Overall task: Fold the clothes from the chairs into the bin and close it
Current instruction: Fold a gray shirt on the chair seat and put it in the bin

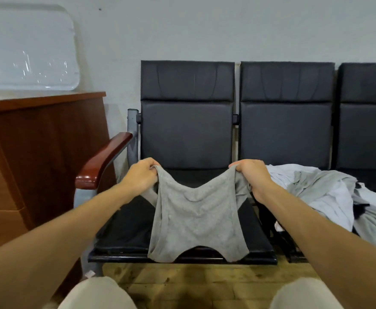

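A grey garment hangs over the seat of the leftmost black chair, its lower edge drooping past the seat's front. My left hand grips its upper left corner and my right hand grips its upper right corner, holding the cloth stretched between them just above the seat. A pile of grey, white and dark clothes lies on the middle chair to the right. A clear plastic bin stands on the wooden cabinet at the upper left; whether it has a lid on I cannot tell.
A brown wooden cabinet stands left of the chairs, close to the chair's wooden armrest. A third black chair is at the right edge. Wooden floor and my knees fill the bottom of the view.
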The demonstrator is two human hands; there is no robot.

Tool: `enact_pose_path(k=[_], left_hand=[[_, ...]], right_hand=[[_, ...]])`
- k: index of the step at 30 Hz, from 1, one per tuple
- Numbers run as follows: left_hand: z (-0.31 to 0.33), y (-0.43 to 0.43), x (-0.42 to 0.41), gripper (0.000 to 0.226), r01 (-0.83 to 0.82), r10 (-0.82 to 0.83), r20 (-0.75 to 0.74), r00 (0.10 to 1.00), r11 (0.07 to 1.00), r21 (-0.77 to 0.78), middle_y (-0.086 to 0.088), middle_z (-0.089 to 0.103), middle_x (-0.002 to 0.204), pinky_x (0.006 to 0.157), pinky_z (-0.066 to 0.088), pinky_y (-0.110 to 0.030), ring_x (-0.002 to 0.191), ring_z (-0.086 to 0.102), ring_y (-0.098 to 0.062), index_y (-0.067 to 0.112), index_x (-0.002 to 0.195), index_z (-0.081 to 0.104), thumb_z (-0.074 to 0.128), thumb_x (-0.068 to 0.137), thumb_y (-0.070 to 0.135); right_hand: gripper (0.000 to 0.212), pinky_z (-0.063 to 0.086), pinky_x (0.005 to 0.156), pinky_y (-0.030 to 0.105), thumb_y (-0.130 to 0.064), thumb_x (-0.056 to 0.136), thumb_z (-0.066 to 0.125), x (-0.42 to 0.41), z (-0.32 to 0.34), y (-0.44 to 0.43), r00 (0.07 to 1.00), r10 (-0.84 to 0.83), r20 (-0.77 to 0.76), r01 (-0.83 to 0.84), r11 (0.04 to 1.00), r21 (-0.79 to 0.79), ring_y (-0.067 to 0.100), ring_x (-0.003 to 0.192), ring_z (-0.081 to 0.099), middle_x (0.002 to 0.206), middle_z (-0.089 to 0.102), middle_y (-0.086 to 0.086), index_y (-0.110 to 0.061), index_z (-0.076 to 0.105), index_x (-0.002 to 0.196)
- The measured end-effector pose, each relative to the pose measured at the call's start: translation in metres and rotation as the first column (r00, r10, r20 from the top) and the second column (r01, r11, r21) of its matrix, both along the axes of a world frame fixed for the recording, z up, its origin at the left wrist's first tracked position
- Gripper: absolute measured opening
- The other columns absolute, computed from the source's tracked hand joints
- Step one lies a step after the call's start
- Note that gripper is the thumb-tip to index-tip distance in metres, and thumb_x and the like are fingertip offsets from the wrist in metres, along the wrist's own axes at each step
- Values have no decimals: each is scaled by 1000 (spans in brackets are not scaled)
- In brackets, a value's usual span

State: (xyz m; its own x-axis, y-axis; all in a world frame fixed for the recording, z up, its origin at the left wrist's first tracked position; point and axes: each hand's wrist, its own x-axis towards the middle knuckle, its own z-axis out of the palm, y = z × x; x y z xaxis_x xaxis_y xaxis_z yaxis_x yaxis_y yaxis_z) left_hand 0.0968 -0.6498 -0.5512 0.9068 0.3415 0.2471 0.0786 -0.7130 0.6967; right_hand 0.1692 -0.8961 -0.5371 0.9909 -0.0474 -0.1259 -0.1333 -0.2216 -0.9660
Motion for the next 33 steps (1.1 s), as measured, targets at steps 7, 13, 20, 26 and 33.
enact_pose_path(k=[7,13,20,26,33], left_hand=[[101,-9,-23,29,-70,28,199,980,975,212,-13,63,113,83,42,-32,104,58,-27,4,111,62,36,102,14],[177,-26,-49,28,-9,-31,304,952,991,130,-13,64,107,81,41,-33,95,56,-25,2,98,65,37,98,8],[187,-43,-61,28,45,-8,378,926,995,-90,-3,63,100,77,44,-31,92,56,-20,10,95,67,40,93,4],[156,-40,-55,33,130,-133,277,952,991,30,8,63,88,75,40,-24,92,57,-16,20,79,66,42,92,1],[135,-26,-56,21,-106,15,240,971,923,370,-6,61,105,75,45,-35,88,56,-22,12,111,54,36,99,14]], right_hand=[[25,54,84,39,-4,80,55,-35,80,1,922,-94,375,28,984,176,20,90,63,91,70,-1,-18,75,82],[28,48,70,20,-5,88,51,-65,147,3,791,-147,594,1,971,239,6,82,60,88,68,-8,-22,72,84],[24,46,60,28,-8,82,54,-76,159,-5,821,-191,538,51,963,264,19,76,59,79,67,-2,-21,69,67],[21,53,73,38,-9,84,56,-81,150,-6,974,-40,225,-54,916,396,27,73,60,88,69,11,-9,73,95],[24,45,63,20,-6,89,54,-67,116,-21,876,-77,476,91,996,-7,14,88,58,97,69,-1,-18,76,91]])
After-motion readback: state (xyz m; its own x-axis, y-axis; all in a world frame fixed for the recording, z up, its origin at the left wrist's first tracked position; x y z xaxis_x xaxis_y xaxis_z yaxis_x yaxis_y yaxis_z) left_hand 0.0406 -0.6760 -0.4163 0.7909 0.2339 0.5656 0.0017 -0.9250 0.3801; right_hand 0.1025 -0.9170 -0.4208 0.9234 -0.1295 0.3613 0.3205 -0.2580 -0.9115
